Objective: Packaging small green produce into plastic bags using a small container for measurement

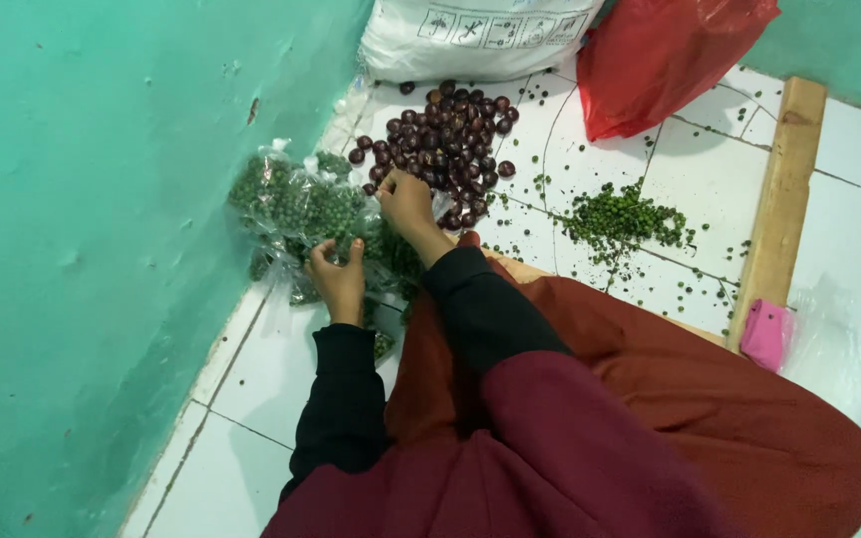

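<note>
**Inspection note: both hands at the clear bag of green berries, by the wall**

My left hand [339, 282] is closed in a pinch on the near edge of the clear plastic bag of green berries [296, 204], fingers curled over the film. My right hand [409, 204] is bunched at the bag's far right corner, fingertips drawn together on the plastic; whether it grips film only or also a berry, I cannot tell.

Position: the bag lies on the white tiled floor [271, 369], pressed against the foot of the turquoise wall [102, 249]. It sits ahead of and to the left of both hands. The left hand is at its nearer side, the right at its farther side.

Orientation: the bag's long axis runs roughly from the wall towards my right hand, left to right across the view, slightly tilted towards me. Its gathered mouth appears to point to the right, between my two hands, though the crumpled film makes this uncertain.

Surroundings: a heap of dark red-brown round fruits [445, 139] lies just beyond the right hand, near but apart from the bag. A loose scatter of green berries [622, 217] lies well to the right. A white sack [475, 35] and a red plastic bag [660, 55] stand at the back; a wooden board [784, 189] and a pink object [766, 334] lie at the right.
</note>
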